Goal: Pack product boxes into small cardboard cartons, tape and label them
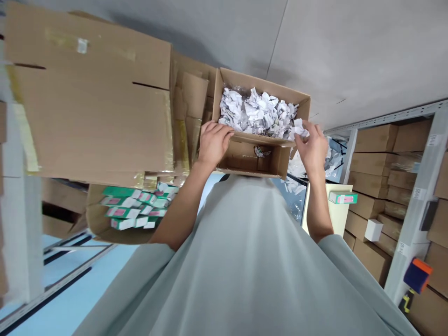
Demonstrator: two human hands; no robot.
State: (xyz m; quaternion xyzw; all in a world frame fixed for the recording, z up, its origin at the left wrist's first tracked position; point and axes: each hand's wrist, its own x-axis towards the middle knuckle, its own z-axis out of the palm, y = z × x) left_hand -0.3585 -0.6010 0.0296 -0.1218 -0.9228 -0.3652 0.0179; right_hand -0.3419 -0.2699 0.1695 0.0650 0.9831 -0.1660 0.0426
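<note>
In the middle of the head view stands an open cardboard box (pixel 268 84), filled with crumpled white paper (pixel 262 112). Directly on its near side is a shallower open cardboard space (pixel 241 158) with one small scrap (pixel 261 151) in it; whether this is a second box or part of the first I cannot tell. My left hand (pixel 214 143) has its fingers curled over the cardboard rim at the near left corner. At the right end, my right hand (pixel 313 148) pinches a piece of crumpled paper (pixel 300 129) beside the rim.
Large flattened cardboard (pixel 105 116) leans at the left. Below it, a carton (pixel 96 219) holds several green-and-white small boxes (pixel 122 212). On the right, another green-and-white box (pixel 343 198) lies on a pale surface. Shelving (pixel 413 205) with stacked cartons stands farther right.
</note>
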